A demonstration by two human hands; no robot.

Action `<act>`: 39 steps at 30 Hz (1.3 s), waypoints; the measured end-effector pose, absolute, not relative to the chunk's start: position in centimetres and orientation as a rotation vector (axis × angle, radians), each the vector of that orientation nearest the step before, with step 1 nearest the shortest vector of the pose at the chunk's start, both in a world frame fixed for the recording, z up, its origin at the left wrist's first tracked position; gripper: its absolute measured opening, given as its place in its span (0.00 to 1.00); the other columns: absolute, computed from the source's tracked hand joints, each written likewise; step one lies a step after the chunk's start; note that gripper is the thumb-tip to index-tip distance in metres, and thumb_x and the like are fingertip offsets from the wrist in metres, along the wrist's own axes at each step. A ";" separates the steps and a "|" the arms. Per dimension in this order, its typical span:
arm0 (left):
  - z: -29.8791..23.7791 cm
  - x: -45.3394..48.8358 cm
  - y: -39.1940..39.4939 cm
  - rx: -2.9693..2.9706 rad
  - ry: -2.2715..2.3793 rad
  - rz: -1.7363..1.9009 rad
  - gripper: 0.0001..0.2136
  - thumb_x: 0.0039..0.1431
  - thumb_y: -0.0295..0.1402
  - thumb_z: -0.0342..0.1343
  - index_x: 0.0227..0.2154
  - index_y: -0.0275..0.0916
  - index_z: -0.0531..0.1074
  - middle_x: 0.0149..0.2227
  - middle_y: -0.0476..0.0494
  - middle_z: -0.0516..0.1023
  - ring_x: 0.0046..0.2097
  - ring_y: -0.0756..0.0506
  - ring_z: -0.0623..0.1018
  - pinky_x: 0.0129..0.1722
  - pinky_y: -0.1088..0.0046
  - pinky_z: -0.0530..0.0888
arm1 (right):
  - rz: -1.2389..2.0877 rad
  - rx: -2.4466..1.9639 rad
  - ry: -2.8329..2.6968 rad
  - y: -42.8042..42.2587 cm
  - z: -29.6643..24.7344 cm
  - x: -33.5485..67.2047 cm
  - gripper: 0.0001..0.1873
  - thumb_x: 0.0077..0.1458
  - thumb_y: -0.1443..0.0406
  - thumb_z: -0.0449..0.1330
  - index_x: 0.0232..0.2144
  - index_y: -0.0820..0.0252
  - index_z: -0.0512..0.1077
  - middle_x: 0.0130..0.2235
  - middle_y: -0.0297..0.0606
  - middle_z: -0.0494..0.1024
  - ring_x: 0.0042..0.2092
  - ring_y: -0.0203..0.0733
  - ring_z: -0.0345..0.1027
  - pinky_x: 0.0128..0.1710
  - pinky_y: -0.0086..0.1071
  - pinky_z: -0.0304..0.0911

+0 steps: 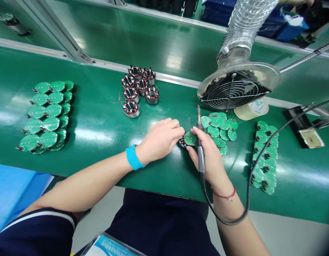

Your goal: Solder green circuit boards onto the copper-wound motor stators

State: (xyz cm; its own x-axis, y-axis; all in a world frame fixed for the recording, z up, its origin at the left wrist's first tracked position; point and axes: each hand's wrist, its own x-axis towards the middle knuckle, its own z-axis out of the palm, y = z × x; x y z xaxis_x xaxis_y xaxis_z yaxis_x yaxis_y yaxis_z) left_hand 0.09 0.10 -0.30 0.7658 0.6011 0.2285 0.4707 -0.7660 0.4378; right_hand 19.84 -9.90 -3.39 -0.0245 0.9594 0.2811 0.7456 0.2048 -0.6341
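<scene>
My left hand (160, 139), with a blue wristband, has its fingers curled and pinched on a small round green circuit board (190, 138) that sits on a motor stator at the bench's middle. My right hand (208, 156) is closed round a soldering iron (200, 142), held upright like a pen, its tip pointing away above the board. The iron's black cable (247, 199) loops from under my right wrist off to the right.
Several wound stators (139, 89) stand grouped at the back. Green round boards lie in rows at the left (45, 115), in a pile (220, 128) beyond my right hand, and in a column at the right (265, 156). A fume extractor fan (235, 89) hangs over the bench; a sponge tray (309, 137) sits far right.
</scene>
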 end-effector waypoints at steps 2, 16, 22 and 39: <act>-0.6 0.6 -0.1 2.400 0.748 0.614 0.11 0.73 0.27 0.52 0.34 0.39 0.76 0.34 0.47 0.73 0.38 0.46 0.73 0.41 0.69 0.71 | 0.366 -1.577 -1.824 -10.0 -3.3 19.7 0.32 0.68 0.60 0.62 0.70 0.48 0.62 0.60 0.46 0.79 0.62 0.55 0.75 0.63 0.55 0.72; -0.8 1.6 -0.9 1.833 0.756 0.583 0.08 0.65 0.28 0.59 0.29 0.38 0.71 0.31 0.52 0.68 0.33 0.50 0.70 0.35 0.73 0.70 | 0.018 -1.531 -1.812 -10.0 -1.7 18.5 0.16 0.70 0.69 0.60 0.56 0.51 0.75 0.37 0.35 0.83 0.40 0.45 0.75 0.47 0.42 0.71; -0.9 1.6 -1.3 1.858 0.826 0.606 0.09 0.64 0.25 0.55 0.28 0.39 0.66 0.31 0.52 0.66 0.33 0.50 0.68 0.34 0.72 0.68 | 0.146 -1.514 -1.593 -11.8 -1.5 19.2 0.21 0.68 0.69 0.61 0.61 0.49 0.74 0.44 0.36 0.87 0.49 0.47 0.80 0.54 0.45 0.74; -1.0 1.1 -1.8 2.513 0.751 0.528 0.11 0.72 0.28 0.51 0.31 0.39 0.69 0.34 0.46 0.69 0.39 0.45 0.69 0.40 0.68 0.69 | 0.103 -1.539 -1.255 -18.6 -2.1 18.6 0.13 0.62 0.60 0.71 0.48 0.56 0.79 0.28 0.31 0.82 0.23 0.41 0.78 0.21 0.34 0.74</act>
State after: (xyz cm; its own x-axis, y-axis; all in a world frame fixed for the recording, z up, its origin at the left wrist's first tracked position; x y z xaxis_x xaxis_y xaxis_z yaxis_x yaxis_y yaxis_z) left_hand 1.08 -1.79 -1.03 0.7769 0.5880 0.2250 0.4106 -0.7441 0.5270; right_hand 18.63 -18.64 -2.15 0.4360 0.7341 0.5205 0.6395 0.1542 -0.7532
